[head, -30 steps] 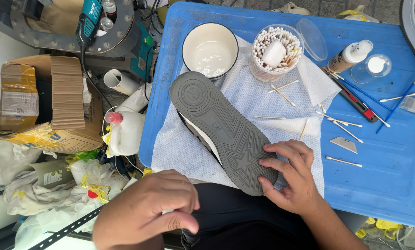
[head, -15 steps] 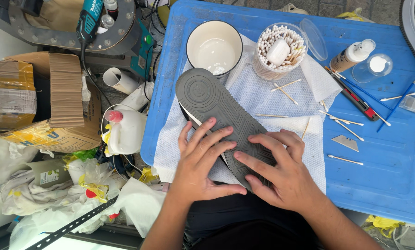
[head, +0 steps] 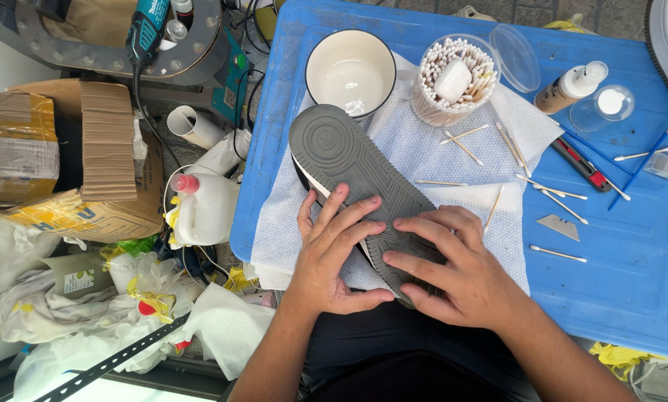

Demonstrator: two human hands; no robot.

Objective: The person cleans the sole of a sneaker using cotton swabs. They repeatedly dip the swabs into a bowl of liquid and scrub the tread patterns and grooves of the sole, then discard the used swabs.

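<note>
Hands pressing an upturned shoe

Left hand is now lying flat, open, beside right hand on the grey sole, seemingly gripping nothing.

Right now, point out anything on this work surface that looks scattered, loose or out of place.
Cotton swabs lie scattered over the white cloth and blue tray instead of in their tub, whose lid is off. A bare razor blade lies loose on the tray. Both hands press on the upturned shoe sole.
</note>
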